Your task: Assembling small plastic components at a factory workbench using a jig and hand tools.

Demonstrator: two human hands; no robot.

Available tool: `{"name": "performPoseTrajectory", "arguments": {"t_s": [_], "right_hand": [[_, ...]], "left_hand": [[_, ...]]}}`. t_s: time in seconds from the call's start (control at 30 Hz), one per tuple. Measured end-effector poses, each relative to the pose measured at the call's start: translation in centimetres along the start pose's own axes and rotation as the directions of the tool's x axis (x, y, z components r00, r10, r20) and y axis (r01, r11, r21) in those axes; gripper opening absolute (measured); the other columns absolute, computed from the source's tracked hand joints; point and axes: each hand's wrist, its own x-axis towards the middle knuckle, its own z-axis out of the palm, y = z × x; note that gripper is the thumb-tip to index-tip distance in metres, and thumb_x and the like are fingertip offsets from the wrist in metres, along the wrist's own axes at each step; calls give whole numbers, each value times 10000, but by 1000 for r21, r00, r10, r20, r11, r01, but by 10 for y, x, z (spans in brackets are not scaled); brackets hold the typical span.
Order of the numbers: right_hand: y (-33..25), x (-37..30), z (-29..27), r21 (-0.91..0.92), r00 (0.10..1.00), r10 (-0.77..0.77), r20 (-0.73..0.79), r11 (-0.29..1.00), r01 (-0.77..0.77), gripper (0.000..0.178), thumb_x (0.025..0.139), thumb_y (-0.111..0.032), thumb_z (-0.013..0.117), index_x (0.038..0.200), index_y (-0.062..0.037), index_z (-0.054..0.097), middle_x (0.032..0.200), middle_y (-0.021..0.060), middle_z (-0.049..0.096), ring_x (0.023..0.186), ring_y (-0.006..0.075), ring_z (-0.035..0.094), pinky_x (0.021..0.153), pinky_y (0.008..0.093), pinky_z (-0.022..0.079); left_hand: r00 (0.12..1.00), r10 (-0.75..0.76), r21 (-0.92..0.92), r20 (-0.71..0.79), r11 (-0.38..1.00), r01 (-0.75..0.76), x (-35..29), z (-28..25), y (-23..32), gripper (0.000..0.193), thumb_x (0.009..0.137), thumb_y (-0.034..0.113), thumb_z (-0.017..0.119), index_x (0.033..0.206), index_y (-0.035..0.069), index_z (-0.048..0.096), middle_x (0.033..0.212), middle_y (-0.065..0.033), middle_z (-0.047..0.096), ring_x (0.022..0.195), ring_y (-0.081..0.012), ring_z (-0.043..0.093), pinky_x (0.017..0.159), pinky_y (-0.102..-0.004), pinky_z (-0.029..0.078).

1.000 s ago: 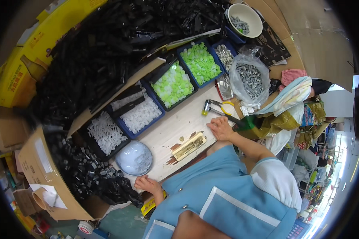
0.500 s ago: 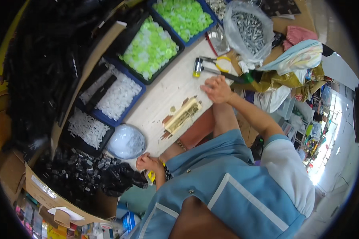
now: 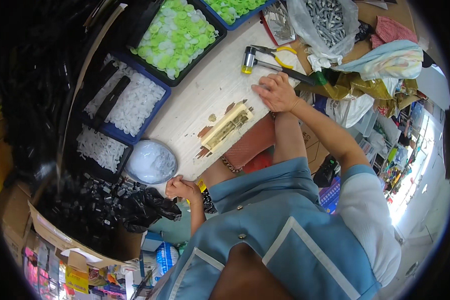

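My left hand (image 3: 182, 190) is closed at the near left end of the pale worktable (image 3: 185, 120), beside a round bowl (image 3: 151, 161) with whitish contents; whatever its fingers hold, if anything, is hidden. At the table's right end rests my right hand (image 3: 277, 93), fingers bent and apart, nothing in them. Close by lies a mallet (image 3: 248, 59) with a dark handle and a yellow-tipped head. Yellow-handled pliers (image 3: 280, 54) lie just beyond it. Between my hands, a cream block (image 3: 227, 127) with a dark, worn slot sits at the table's near edge.
Trays of green and white discs (image 3: 177, 37), white plastic pieces (image 3: 135, 105) and small white sticks (image 3: 102, 152) line the far left. A bag of grey metal parts (image 3: 325, 25) stands at the back right. Black parts (image 3: 92, 207) fill a cardboard box at left.
The view has shifted, so the trays sit farther up and left in the picture. Both hands keep their places at the table, with only slight shifts of the fingers.
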Motion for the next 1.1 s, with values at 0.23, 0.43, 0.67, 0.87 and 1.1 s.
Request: {"name": "performPoseTrajectory", "arguments": {"t_s": [0.23,0.43,0.67,0.87,1.1], "right_hand": [[4,-2,2,27,998,-31,-49,999,33,455,618,-170,572,1072,-156,540,1028,9,455,933,203,414,789,375,316],[4,-8,5,37,997,-15,-78,999,18,360,702,-168,532,1060,-145,562,1008,16,482,925,209,429,788,392,318],[9,-3,-1,198,986,-138,-92,968,154,378,697,-137,554,1072,-86,541,966,22,475,893,188,448,782,390,305],[18,-1,-7,262,981,-189,-47,945,195,326,732,-115,511,1055,-96,546,983,19,483,889,182,447,737,370,301],[19,-3,-1,294,971,-235,-39,926,236,387,683,-97,569,1069,-101,542,990,27,476,904,200,441,765,372,280]], "left_hand": [[970,-231,161,-81,957,241,3,-4,28,135,832,141,424,914,69,503,1026,-143,452,929,-303,401,751,-423,275],[583,-763,264,-280,523,811,19,24,36,386,836,255,482,1161,51,439,1156,-184,406,1013,-361,395,804,-464,342],[366,-775,286,-515,248,926,37,48,45,311,852,214,447,1159,165,437,1196,-110,377,1012,-338,410,731,-485,433],[387,-757,252,-527,295,922,47,49,54,331,809,167,497,1136,155,444,1161,-118,382,1039,-353,386,763,-502,423],[390,-757,229,-525,315,921,50,41,62,285,812,168,466,1093,124,460,1113,-134,400,1020,-360,387,754,-518,417]]}}
